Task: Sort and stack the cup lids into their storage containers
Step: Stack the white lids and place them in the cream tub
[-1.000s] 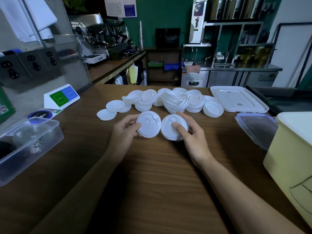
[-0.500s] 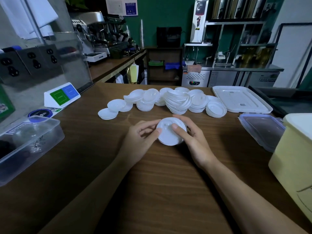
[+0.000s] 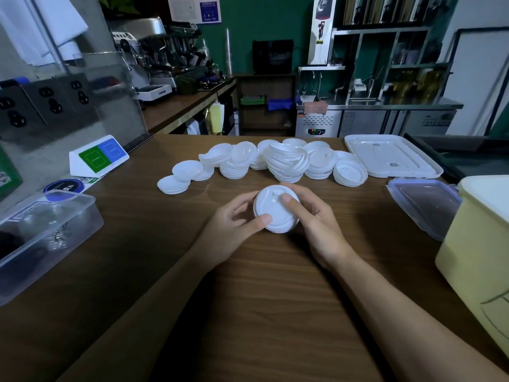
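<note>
A small stack of white cup lids is held above the wooden table between both hands. My left hand grips its left rim with the thumb on top. My right hand grips its right side, thumb on the lid's top. Behind them lies a pile of several loose white lids, some in short stacks, with two flat stacks at its left end. A clear plastic container sits at the left edge. A pale yellow container stands at the right.
A large white lid lies at the back right, and a clear lid with a blue rim lies beside the yellow container. A green and blue sign stands at the left. Counters and a coffee machine fill the background.
The two lid stacks held apart, one in each hand, have been brought together into one stack. Both hands now close around it, slightly nearer to me.
</note>
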`<state>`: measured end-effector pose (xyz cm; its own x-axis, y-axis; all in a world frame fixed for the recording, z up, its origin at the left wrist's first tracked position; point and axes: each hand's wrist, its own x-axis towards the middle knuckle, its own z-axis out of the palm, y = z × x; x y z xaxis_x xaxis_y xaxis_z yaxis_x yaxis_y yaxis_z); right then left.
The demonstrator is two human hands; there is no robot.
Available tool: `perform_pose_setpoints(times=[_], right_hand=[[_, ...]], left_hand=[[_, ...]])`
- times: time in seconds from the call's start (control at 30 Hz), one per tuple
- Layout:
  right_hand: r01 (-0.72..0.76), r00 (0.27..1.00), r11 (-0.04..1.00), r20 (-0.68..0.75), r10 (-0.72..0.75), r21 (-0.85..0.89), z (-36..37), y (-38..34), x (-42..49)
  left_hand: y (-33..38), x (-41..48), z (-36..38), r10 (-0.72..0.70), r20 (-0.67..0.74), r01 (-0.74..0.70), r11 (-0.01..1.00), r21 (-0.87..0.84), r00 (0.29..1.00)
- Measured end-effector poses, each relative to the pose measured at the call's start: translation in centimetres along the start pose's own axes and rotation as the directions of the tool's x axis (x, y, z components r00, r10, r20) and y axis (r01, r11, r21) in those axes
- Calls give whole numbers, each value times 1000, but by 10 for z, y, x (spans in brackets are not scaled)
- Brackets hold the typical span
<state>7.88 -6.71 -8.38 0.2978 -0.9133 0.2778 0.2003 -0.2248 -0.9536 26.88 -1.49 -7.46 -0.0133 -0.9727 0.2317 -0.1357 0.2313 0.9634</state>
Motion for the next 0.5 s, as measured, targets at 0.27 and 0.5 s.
perform_pose_setpoints(times=[0.27,0.5], right_hand=[[25,999,999,-28,-27,-45,1,2,0],[43,997,997,-62,-47,-63,2,2,2]], left_hand=[[-8,8,-7,32,-8,-30,988,150,999],[-30,28,-52,368,-222,-91,667,739,903]])
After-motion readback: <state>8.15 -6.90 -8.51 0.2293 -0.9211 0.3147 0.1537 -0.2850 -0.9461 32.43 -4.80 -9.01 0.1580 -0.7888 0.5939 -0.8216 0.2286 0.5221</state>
